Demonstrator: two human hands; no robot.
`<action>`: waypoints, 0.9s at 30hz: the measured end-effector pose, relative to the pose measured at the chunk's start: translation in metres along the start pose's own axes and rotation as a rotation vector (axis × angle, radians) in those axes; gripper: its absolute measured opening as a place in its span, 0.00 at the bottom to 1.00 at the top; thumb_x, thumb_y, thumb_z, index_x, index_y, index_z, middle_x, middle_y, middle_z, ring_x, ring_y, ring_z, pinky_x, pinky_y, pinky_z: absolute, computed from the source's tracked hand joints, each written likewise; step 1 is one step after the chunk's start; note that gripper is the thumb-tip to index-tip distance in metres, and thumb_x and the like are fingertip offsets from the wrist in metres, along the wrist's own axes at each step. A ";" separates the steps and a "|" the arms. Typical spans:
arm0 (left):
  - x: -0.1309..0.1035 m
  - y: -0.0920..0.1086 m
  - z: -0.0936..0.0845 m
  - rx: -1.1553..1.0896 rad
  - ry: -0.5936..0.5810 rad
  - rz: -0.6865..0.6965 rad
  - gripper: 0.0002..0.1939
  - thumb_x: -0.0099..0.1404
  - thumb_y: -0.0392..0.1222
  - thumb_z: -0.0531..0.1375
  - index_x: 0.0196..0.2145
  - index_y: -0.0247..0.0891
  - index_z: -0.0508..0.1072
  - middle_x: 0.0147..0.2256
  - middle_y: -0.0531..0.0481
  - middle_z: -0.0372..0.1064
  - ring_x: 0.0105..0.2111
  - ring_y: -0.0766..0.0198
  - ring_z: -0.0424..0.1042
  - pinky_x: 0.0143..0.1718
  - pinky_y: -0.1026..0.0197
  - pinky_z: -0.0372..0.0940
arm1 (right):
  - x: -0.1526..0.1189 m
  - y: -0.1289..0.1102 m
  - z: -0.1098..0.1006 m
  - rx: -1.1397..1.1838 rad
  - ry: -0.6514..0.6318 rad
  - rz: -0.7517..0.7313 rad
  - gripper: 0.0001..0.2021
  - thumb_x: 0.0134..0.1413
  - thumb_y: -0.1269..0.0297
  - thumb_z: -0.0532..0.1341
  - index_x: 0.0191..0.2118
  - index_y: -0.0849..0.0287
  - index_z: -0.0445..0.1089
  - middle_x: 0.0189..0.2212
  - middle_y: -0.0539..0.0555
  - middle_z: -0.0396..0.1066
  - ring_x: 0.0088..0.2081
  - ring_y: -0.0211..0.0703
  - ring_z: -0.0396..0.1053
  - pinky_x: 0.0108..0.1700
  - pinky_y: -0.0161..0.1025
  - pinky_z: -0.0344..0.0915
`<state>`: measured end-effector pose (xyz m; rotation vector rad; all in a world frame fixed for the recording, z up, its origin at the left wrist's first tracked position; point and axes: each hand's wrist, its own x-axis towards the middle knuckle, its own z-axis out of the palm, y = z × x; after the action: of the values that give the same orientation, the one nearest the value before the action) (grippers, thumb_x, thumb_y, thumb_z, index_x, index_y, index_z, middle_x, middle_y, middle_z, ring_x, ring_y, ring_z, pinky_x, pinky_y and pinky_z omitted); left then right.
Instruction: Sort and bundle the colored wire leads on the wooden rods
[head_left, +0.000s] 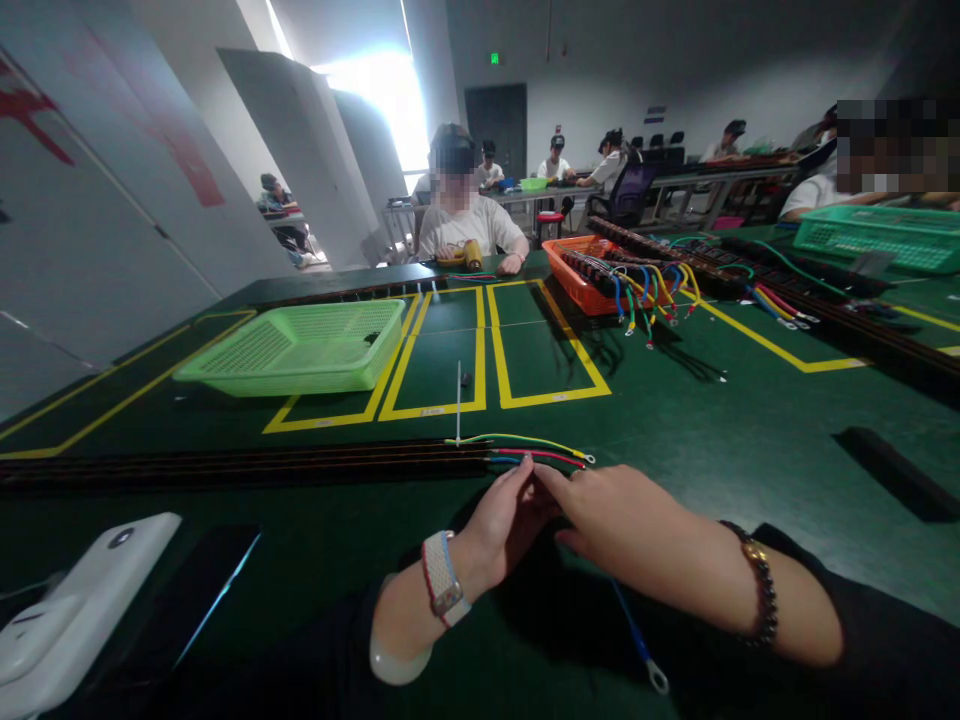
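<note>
My left hand (504, 522) and my right hand (626, 515) meet at the fingertips, closed around a blue wire (628, 618). Below my right hand this wire hangs out and ends in a ring terminal (658, 677); the stretch inside my fingers is hidden. Just beyond my fingertips lie a red wire (536, 453) and a yellow-green wire (540, 440) with a ring terminal. They come out of a long dark wire bundle (300, 460) that runs off to the left. A pale cable tie (459, 405) sticks up from the bundle's end.
A light green basket (300, 375) stands beyond the bundle. Wires spill from an orange basket (574, 285). Two phones, one white (97, 590) and one dark (195, 590), lie at left. A black strip (896, 472) lies right. A person (465, 225) sits opposite.
</note>
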<state>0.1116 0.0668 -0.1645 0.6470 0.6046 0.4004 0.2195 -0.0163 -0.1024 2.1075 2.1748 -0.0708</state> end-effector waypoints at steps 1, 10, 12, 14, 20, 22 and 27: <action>0.000 0.000 0.000 -0.002 -0.003 0.008 0.16 0.57 0.53 0.58 0.29 0.34 0.67 0.29 0.51 0.70 0.30 0.73 0.69 0.37 0.68 0.62 | 0.000 0.001 0.004 -0.021 0.002 -0.012 0.26 0.53 0.66 0.54 0.59 0.56 0.55 0.35 0.57 0.69 0.38 0.39 0.72 0.35 0.28 0.62; -0.005 0.001 0.002 0.137 -0.105 -0.001 0.22 0.59 0.57 0.52 0.35 0.34 0.70 0.30 0.46 0.73 0.29 0.69 0.73 0.37 0.65 0.67 | 0.005 0.031 -0.009 -0.033 0.008 -0.052 0.19 0.56 0.70 0.48 0.50 0.54 0.66 0.35 0.55 0.69 0.35 0.34 0.71 0.38 0.30 0.64; -0.007 0.002 0.001 0.228 -0.149 -0.054 0.23 0.58 0.59 0.52 0.30 0.33 0.69 0.23 0.48 0.70 0.22 0.68 0.70 0.28 0.65 0.65 | 0.007 0.036 -0.013 -0.010 -0.011 -0.055 0.20 0.55 0.72 0.48 0.51 0.52 0.66 0.37 0.55 0.69 0.36 0.33 0.71 0.39 0.29 0.63; -0.007 0.001 -0.001 0.300 -0.193 -0.084 0.23 0.57 0.58 0.52 0.27 0.33 0.68 0.20 0.50 0.68 0.18 0.67 0.68 0.23 0.66 0.63 | 0.011 0.038 -0.012 0.017 -0.049 -0.041 0.21 0.55 0.73 0.47 0.50 0.51 0.67 0.38 0.55 0.69 0.38 0.33 0.71 0.39 0.28 0.63; -0.005 -0.002 -0.003 0.323 -0.229 -0.077 0.19 0.58 0.55 0.52 0.31 0.33 0.67 0.21 0.49 0.69 0.21 0.68 0.70 0.25 0.67 0.65 | 0.022 0.028 -0.004 0.083 -0.210 0.014 0.19 0.55 0.73 0.47 0.43 0.56 0.72 0.38 0.55 0.70 0.41 0.36 0.71 0.43 0.30 0.64; -0.006 -0.001 -0.002 0.301 -0.224 -0.063 0.18 0.59 0.53 0.52 0.32 0.33 0.67 0.21 0.49 0.69 0.22 0.69 0.70 0.26 0.68 0.66 | 0.023 0.028 -0.003 0.081 -0.228 0.027 0.19 0.55 0.73 0.47 0.45 0.55 0.72 0.39 0.55 0.70 0.41 0.36 0.71 0.43 0.30 0.64; -0.006 0.000 0.000 0.358 -0.239 -0.065 0.20 0.59 0.56 0.50 0.29 0.34 0.66 0.18 0.51 0.67 0.18 0.69 0.68 0.21 0.70 0.62 | 0.025 0.047 -0.008 0.101 -0.064 -0.027 0.17 0.54 0.65 0.52 0.48 0.50 0.70 0.38 0.53 0.70 0.38 0.31 0.69 0.42 0.27 0.63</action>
<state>0.1070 0.0635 -0.1617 0.9994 0.4700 0.1493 0.2648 0.0107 -0.0955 2.0961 2.2066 -0.2519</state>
